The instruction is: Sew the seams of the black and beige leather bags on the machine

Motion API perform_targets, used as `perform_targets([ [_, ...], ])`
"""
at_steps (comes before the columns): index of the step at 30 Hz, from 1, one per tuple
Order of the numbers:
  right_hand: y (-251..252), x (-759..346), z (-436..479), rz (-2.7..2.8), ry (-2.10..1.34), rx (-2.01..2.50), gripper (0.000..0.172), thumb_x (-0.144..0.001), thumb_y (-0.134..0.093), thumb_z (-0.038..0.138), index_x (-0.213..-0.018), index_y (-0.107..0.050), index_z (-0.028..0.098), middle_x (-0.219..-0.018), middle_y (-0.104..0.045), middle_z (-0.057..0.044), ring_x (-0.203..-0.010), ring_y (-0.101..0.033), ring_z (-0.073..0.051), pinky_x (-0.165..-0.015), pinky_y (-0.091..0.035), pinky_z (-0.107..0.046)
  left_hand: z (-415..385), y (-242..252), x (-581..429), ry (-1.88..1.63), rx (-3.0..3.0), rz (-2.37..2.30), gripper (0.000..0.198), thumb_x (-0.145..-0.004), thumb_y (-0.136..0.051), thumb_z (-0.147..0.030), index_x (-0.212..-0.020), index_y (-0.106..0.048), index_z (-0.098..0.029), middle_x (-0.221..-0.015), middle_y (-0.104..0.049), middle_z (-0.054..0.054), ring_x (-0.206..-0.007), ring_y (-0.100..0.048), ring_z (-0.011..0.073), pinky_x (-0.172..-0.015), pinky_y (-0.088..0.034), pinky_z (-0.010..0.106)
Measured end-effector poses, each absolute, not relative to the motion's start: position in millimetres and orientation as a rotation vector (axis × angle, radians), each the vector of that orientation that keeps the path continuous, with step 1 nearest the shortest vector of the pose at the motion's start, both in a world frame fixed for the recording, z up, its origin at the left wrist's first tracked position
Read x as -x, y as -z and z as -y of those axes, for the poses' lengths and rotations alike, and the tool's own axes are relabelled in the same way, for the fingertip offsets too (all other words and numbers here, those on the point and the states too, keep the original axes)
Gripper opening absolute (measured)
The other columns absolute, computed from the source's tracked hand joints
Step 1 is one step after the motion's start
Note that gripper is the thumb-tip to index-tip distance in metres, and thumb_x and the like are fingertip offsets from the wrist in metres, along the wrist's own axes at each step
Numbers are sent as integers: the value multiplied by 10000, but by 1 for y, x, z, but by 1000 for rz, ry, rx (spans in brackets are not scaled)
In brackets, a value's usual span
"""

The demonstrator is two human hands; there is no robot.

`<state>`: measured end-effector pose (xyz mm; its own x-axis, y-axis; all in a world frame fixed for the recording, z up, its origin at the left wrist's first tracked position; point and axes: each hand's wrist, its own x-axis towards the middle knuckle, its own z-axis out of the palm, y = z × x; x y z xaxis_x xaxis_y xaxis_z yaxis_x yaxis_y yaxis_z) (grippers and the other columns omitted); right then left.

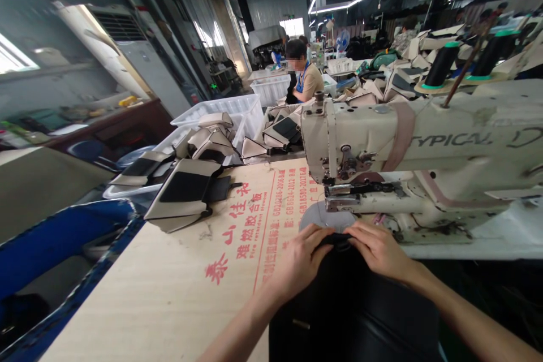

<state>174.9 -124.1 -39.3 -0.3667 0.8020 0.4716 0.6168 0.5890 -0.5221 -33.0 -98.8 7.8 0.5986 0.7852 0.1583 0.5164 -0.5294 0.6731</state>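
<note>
My left hand (302, 260) and my right hand (376, 248) both pinch the far edge of a black leather piece (352, 305) that lies over my lap at the table's front edge. The fingertips of both hands meet just in front of the needle area of a cream sewing machine (424, 147) marked TYPICAL. The fingers of each hand are curled onto the black material. A round grey plate (324, 216) sits under the machine head, just beyond my fingers.
The wooden table top (190, 271) carries red printed lettering. A stack of beige and black cut pieces (186, 192) lies at its far left. White plastic crates (229, 110) hold more pieces. Another person (303, 73) works further back. A blue frame (63, 237) stands at left.
</note>
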Motion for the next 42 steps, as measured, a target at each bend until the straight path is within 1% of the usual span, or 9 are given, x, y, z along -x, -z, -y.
perform_targets([
  [7, 43, -173, 120, 2098, -325, 1109, 241, -904, -373, 219, -1085, -530, 190, -939, -589, -75, -858, -561, -169, -749, -473, -303, 94, -8, 33, -585, -2139, -1094, 138, -774, -602, -238, -895, -654, -197, -892, -642, 17, -854, -578, 156, -797, -459, 269],
  [13, 44, -172, 118, 2153, -367, 1099, 215, -905, -372, 218, -1032, -544, 190, -915, -587, -67, -844, -558, -162, -757, -471, -298, 83, -9, 39, -483, -2164, -884, 196, -816, -543, -233, -969, -661, -203, -945, -651, 29, -904, -575, 161, -832, -447, 259],
  [17, 43, -172, 118, 2146, -336, 1098, 228, -901, -369, 211, -1054, -537, 192, -926, -592, -69, -850, -563, -164, -750, -474, -297, 93, -10, 37, -516, -2156, -999, 221, -850, -467, -224, -998, -631, -210, -963, -641, 25, -891, -583, 149, -825, -449, 250],
  [21, 45, -172, 119, 2120, -275, 1113, 254, -895, -358, 194, -1076, -536, 196, -901, -596, -65, -829, -568, -164, -728, -478, -291, 103, -4, 32, -626, -2132, -1179, 222, -796, -549, -225, -1012, -603, -218, -983, -631, 18, -895, -584, 155, -813, -455, 249],
  [25, 46, -172, 118, 2105, -266, 1110, 259, -897, -355, 194, -1082, -536, 197, -905, -596, -67, -830, -569, -166, -726, -476, -293, 100, 3, 32, -583, -2269, -1187, 139, -825, -513, -226, -907, -623, -203, -902, -641, 23, -833, -591, 159, -763, -457, 256],
  [30, 42, -174, 120, 2168, -391, 1085, 235, -905, -360, 215, -1033, -555, 194, -907, -594, -67, -836, -561, -162, -748, -471, -295, 85, -2, 39, -402, -2550, -843, 190, -840, -501, -236, -708, -619, -169, -729, -620, 23, -747, -586, 156, -749, -444, 275],
  [34, 40, -174, 120, 2141, -414, 1108, 237, -902, -368, 214, -1044, -556, 186, -919, -594, -70, -845, -560, -164, -746, -471, -296, 80, -5, 41, -504, -2367, -938, 131, -803, -567, -271, -892, -622, -192, -838, -641, 12, -793, -597, 142, -733, -467, 247],
  [37, 41, -173, 117, 2129, -377, 1125, 235, -900, -378, 228, -1021, -573, 179, -941, -598, -83, -860, -563, -175, -752, -476, -307, 83, -2, 41, -568, -2323, -1008, 304, -828, -533, -263, -1131, -547, -238, -926, -632, 10, -822, -598, 133, -737, -481, 241],
  [42, 41, -173, 113, 2123, -366, 1130, 230, -899, -381, 230, -1009, -577, 178, -918, -601, -75, -846, -564, -168, -752, -472, -298, 86, 6, 37, -585, -2461, -940, 288, -892, -416, -244, -1148, -547, -229, -935, -610, 33, -860, -579, 140, -782, -476, 260],
])
